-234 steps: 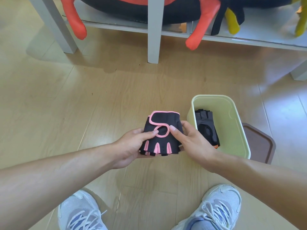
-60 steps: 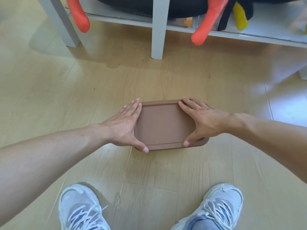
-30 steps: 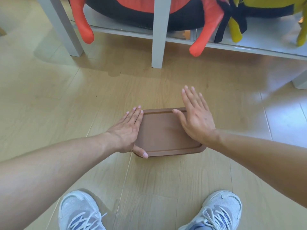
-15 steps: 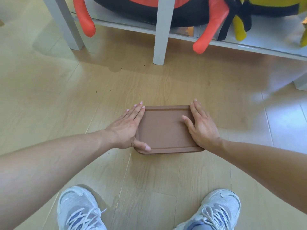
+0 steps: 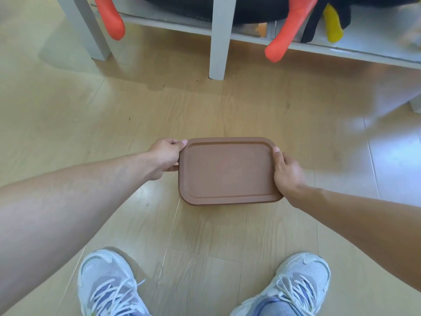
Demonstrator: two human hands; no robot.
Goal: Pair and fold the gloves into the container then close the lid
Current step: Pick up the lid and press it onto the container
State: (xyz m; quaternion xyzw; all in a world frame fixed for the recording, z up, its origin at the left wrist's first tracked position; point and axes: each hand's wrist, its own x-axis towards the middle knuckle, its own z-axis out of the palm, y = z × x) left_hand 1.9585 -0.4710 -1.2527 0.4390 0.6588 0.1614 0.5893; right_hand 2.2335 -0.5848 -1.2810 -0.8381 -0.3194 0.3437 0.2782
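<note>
Fingers of left hand [image 5: 165, 153] curled around left short edge of brown lid [image 5: 227, 171], thumb tip on top at far-left corner, remaining fingers tucked under the rim. Right hand [image 5: 287, 174] mirrors it on the right short edge: thumb on top near far-right corner, other fingers wrapped down the side and out of sight. Both hands clamped on the lid edges, one per side.

Lid sits flat and covers the container completely; container body is hidden under it, only a thin shadow line shows along the near edge. Cannot tell whether the lid is fully seated or whether the box is touching the floor. Gloves not visible, so their position can't be confirmed.

Lid is centred between the two forearms, out in front of both feet. White sneakers [image 5: 109, 286] at bottom of view, one left, one right, well apart from the box. Light wood floor [image 5: 68, 106] all around. Beyond the box, grey shelf frame [image 5: 218, 37] with upright posts; orange plush limbs [image 5: 289, 26] hang over its edge, and a yellow one [image 5: 333, 23] farther right.
</note>
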